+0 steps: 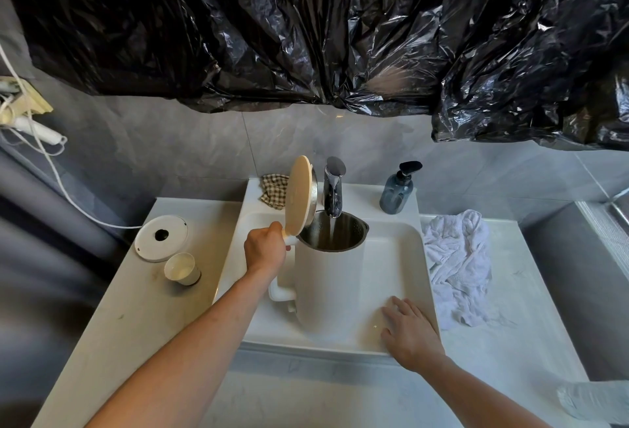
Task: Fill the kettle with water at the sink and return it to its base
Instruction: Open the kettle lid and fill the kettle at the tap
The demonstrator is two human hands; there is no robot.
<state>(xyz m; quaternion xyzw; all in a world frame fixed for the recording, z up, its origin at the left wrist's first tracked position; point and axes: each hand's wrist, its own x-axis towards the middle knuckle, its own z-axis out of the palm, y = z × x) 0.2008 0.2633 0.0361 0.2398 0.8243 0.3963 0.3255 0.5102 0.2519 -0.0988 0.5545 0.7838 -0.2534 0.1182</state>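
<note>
A white kettle (328,286) stands in the white sink (400,257) with its cream lid (298,194) swung upright. Its open steel mouth sits right under the chrome tap (333,189), and a thin stream of water runs into it. My left hand (265,250) grips the top of the kettle's handle, at the lid hinge. My right hand (408,332) lies flat and spread on the sink's front right rim, holding nothing. The round white kettle base (160,238) rests on the counter left of the sink, with a white cord trailing off to the left wall.
A paper cup (182,269) stands just in front of the base. A checked cloth (274,189) lies behind the lid. A blue soap dispenser (398,189) stands at the sink's back right. A crumpled white towel (459,264) covers the counter to the right. Black plastic sheeting (340,25) hangs overhead.
</note>
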